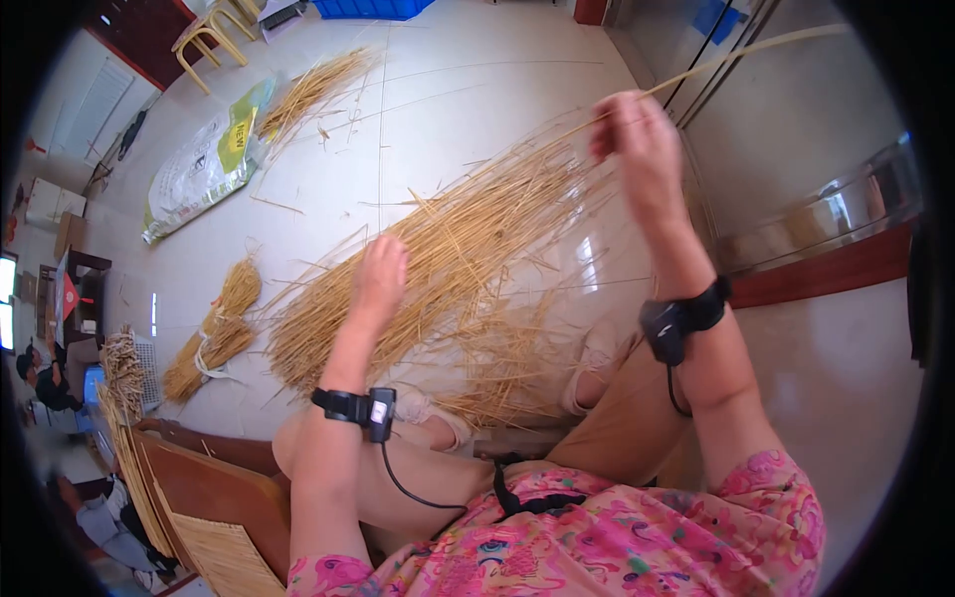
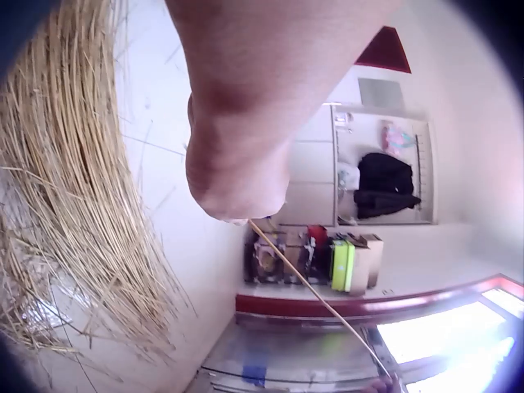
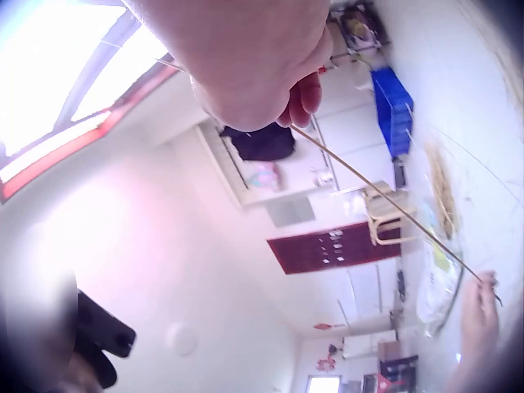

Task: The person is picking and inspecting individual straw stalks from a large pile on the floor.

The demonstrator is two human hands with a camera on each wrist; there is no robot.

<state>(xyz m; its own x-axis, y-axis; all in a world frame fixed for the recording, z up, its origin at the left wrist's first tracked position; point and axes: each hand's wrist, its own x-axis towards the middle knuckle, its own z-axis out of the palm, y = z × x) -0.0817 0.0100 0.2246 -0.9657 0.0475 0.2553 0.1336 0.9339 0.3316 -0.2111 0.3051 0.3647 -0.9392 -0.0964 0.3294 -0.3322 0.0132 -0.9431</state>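
A long thin straw stalk runs between my two hands. My right hand is raised at the far right and holds the stalk with curled fingers; its pale length carries on past that hand toward the upper right. At the other end, my left hand pinches it, with a short tip showing beyond the fingers in the right wrist view. Below both hands, a large pile of golden straw lies across the tiled floor. Broken, tangled stalks are scattered along its near side.
A tied straw bundle lies left of the pile. Farther back are a printed plastic bag and smaller loose straw. A blue crate and stool stand at the back. Metal doors border the right side.
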